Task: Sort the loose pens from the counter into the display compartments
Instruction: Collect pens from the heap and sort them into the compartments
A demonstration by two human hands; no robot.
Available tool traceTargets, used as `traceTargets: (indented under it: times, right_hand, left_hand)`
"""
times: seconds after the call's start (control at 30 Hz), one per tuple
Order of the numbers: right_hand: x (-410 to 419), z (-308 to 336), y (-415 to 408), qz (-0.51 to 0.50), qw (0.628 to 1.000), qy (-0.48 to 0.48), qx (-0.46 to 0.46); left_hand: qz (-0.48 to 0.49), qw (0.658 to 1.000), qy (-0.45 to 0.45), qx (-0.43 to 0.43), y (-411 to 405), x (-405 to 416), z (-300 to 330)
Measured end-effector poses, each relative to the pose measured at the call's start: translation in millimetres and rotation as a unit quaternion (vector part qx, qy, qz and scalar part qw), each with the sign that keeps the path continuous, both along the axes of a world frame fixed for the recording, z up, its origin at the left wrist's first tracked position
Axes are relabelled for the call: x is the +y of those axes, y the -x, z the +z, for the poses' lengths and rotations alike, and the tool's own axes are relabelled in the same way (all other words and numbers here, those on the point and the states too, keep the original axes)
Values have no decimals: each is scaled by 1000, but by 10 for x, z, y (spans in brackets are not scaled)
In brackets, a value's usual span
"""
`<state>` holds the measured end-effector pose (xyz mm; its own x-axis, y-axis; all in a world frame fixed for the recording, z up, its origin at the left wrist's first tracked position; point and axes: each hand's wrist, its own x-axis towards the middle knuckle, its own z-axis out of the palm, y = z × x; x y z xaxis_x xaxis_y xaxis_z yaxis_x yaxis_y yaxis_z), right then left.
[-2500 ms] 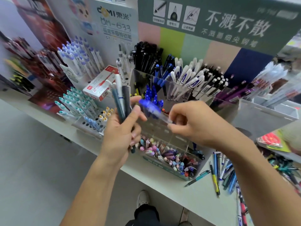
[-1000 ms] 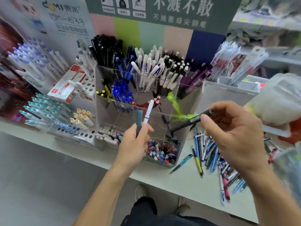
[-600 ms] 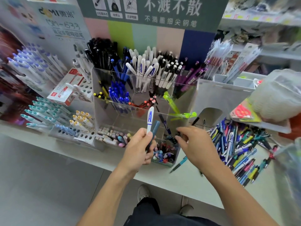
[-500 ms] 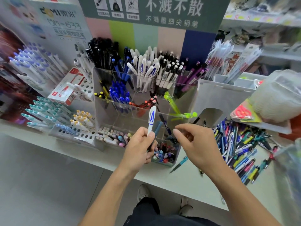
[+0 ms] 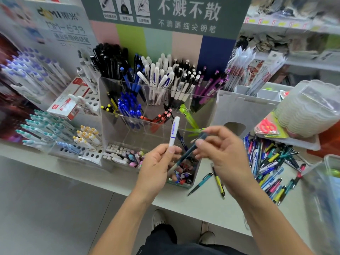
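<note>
My left hand [image 5: 156, 168] holds a white pen with blue print [image 5: 173, 132] upright in front of the clear display [image 5: 204, 100]. A dark teal pen [image 5: 187, 150] slants between both hands: its lower end sits in my left hand and my right hand [image 5: 219, 151] pinches its upper part. The display's compartments hold black, blue, white, purple, red and green pens. A heap of loose pens [image 5: 270, 162] lies on the counter [image 5: 202, 201] to the right of my right hand. A teal pen [image 5: 200, 183] and a yellow pen [image 5: 218, 181] lie apart from the heap.
A white rack of teal and yellow-capped pens [image 5: 60, 133] stands at the left, with a red-and-white box [image 5: 68, 102] behind it. Clear plastic containers [image 5: 309, 111] sit at the right over a white tray. A clear bin [image 5: 329, 181] stands at the far right edge.
My right hand has come up from the counter and now pinches the dark teal pen that my left hand held beside the white pen. The white pen stays upright.
</note>
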<state>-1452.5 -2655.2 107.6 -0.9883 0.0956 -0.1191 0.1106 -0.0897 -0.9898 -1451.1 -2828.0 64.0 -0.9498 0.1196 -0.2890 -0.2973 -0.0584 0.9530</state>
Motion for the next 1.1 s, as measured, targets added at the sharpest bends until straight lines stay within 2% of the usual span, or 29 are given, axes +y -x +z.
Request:
traceTargets:
  times: [0.07,0.17,0.23,0.33,0.43,0.57,0.67,0.77,0.87,0.93,1.0,1.1]
  right_hand:
    - [117,115,-23,-70,990,-51,108]
    - [227,61,13,-97,948,-206,221]
    - [213,-150,72,-63,922,-304,231]
    - [138,-475,114,-7,902,-380,206]
    - [138,-636,118,-13,914,-365,176]
    - [151,-644,124,-73,951,-266,141]
    - [142,-626,97,-117,957,-224,141]
    - [121,-680,70,-123,936,-291,154]
    - [51,-758,22,-70,897,-403,166]
    - [-3,-667,-19,-61,886,-430,164]
    - [-87,-387,-12,-55,909,-377,170]
    - [-247,204,210,21,981,-158,107]
  left_hand:
    - [39,999,15,-14,45,-46,-26]
    - [36,999,15,-3,129,-112,-18]
    - [23,1000,7,2,162,-112,0]
    - [20,999,-27,0,161,-89,9]
    - [31,998,-54,-10,146,-110,2]
    - [41,997,-57,-20,153,-184,-60]
    - [52,995,-82,-34,130,-208,-98]
    - [68,990,-113,-43,96,-212,-119]
    - [72,993,-93,-30,84,-206,-125]
    - [77,994,-75,-7,94,-206,-67]
    - [77,995,-54,32,141,-221,66]
    - [49,993,-17,110,284,-242,376]
